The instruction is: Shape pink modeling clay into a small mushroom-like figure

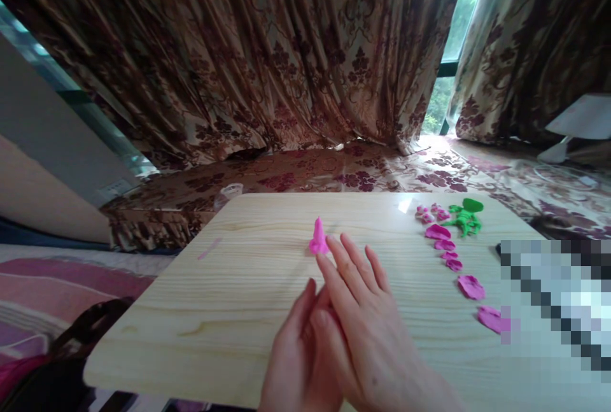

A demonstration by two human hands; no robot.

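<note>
My right hand lies flat across my left hand, palms pressed together above the near middle of a pale wooden table. Both hands have their fingers stretched out. Whether anything sits between the palms is hidden. Just beyond my right fingertips a small pink clay cone stands upright on the table, not touched. A row of flat pink clay petals runs along the right side, and a green clay piece lies at its far end.
A thin pink clay strip lies at the table's left. A pixelated patch covers the right edge. Patterned curtains hang behind, over a cushioned ledge with a clear cup. A dark bag sits at the lower left.
</note>
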